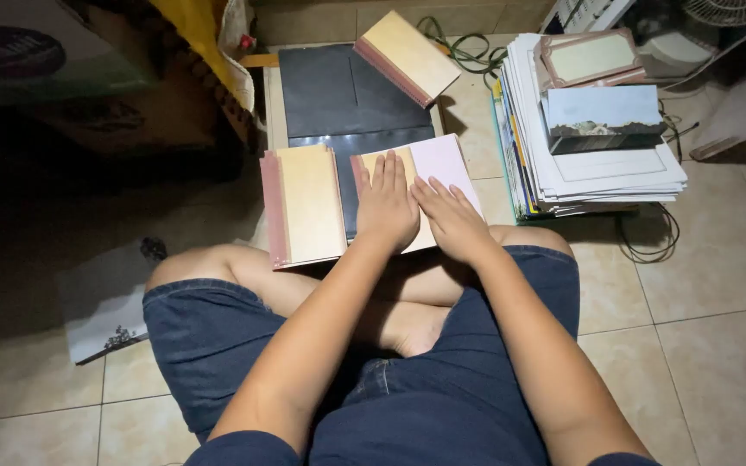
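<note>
Both the left hand [387, 205] and right hand [452, 217] lie flat and open, holding nothing, pressing a smooth pink paper card [442, 168] near the person's knees, with a tall paper stack [615, 173] to the right.

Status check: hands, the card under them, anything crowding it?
Left hand and right hand both flat, palms down on the cream-and-pink card. Card rests over lap. Second card stack lies close beside it on the left.
</note>
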